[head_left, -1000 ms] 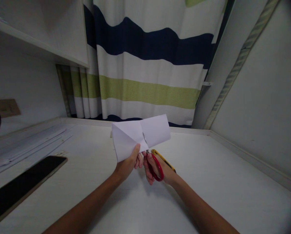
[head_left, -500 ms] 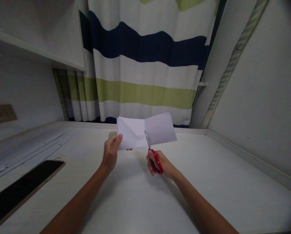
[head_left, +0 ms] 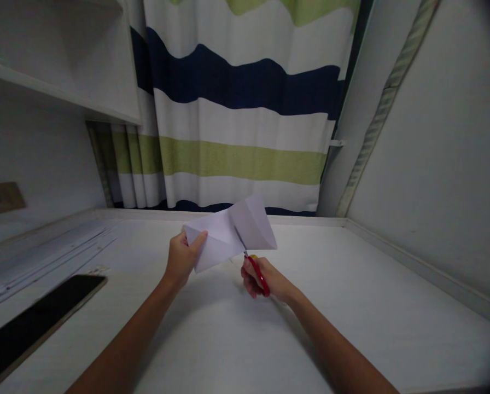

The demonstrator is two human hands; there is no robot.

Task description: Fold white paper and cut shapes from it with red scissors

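A folded sheet of white paper (head_left: 218,232) is held up above the table, pinched at its left end by the thumb and fingers of my left hand (head_left: 182,256). My right hand (head_left: 263,277) is closed around the red handles of a pair of scissors (head_left: 258,275). Their metal blades meet the paper near its middle crease, at the lower edge, and are partly hidden by it. The right part of the paper stands tilted up at an angle. Something small and yellow shows beside the scissors' handle; I cannot make out what it is.
On the left of the white table (head_left: 212,339) lies a dark phone-like slab (head_left: 40,323). Behind it are white sheets (head_left: 60,257) along the wall. A striped curtain (head_left: 245,164) hangs at the back, with a shelf (head_left: 60,93) at upper left and a wall at right.
The paper has tilted, its left end lower, and its right part has swung inward and up. My left hand has shifted slightly left. The scissors sit lower against the paper.
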